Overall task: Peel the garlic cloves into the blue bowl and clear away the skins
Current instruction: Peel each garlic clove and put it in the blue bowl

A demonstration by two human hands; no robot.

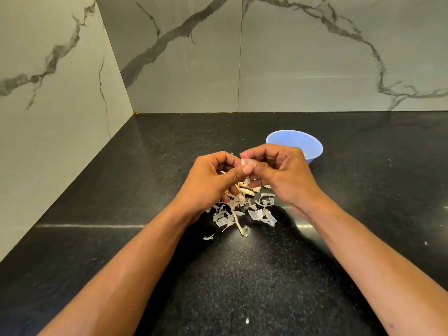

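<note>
- Your left hand (213, 180) and right hand (278, 173) are meeting above the middle of the bench (363, 214), pinching a garlic clove (246, 162) between their fingers (247, 169).
- The skins (242, 212) are lying on the bench directly below your hands.
- The bowl (312, 146) is sitting behind your right hand.
- Walls (291, 57) are standing behind and left of the bench.
</note>
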